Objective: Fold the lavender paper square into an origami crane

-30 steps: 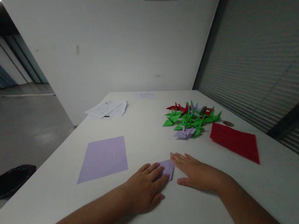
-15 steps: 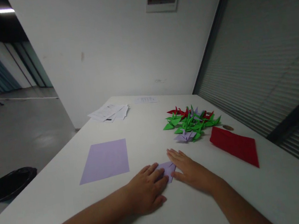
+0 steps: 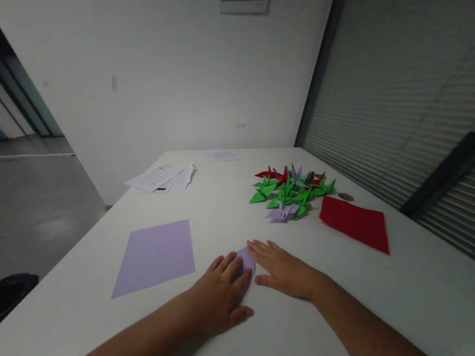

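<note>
Left hand (image 3: 220, 295) flat on folded lilac sheet (image 3: 247, 261), between left and right edges of table (image 3: 291, 340); right hand (image 3: 283, 271) at the sheet's border — both grips unclenched, nothing grasped. Farther — red paper (image 3: 354, 223) near right edge, then paper cranes (image 3: 294, 194).

The left hand (image 3: 222, 291) hides much of the folded paper (image 3: 248, 260); the left edge cuts the bin (image 3: 6, 295); the sheets (image 3: 159, 178) are too blurred to read.

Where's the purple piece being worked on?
Head view, lower centre: the purple piece lies on the white table, partly under the left hand, with the right hand at its right edge.
</note>
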Tool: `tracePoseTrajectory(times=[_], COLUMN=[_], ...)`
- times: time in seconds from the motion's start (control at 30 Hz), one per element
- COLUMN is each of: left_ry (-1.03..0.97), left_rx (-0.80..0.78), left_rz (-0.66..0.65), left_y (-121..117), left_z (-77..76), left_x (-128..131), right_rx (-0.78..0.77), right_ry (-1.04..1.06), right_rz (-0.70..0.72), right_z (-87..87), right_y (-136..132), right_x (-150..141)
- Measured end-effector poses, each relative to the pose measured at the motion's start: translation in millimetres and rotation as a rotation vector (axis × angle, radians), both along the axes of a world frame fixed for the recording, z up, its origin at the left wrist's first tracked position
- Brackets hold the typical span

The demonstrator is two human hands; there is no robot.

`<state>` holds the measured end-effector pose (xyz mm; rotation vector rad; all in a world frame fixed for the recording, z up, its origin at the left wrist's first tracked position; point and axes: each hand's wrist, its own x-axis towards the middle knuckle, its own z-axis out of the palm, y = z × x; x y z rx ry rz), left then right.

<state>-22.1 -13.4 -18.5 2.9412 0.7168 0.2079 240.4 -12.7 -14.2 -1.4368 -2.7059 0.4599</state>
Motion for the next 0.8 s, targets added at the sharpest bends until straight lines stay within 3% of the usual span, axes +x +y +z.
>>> tracePoseTrajectory(times=[0.57, 0.8], left_ry=[0.220, 0.007], left_rx=[-0.061, -0.038], left_rz=[0.062, -0.055], left_y=[-13, 13], left_z=[8.4, 5.2], left_x=[2, -13], right_rx=[0.034, 0.067], right_ry=[-0.062, 0.025], right_rz=[-0.063, -0.063], right_z=[2.7, -1.0], right_y=[1, 5], right_x=[4, 9])
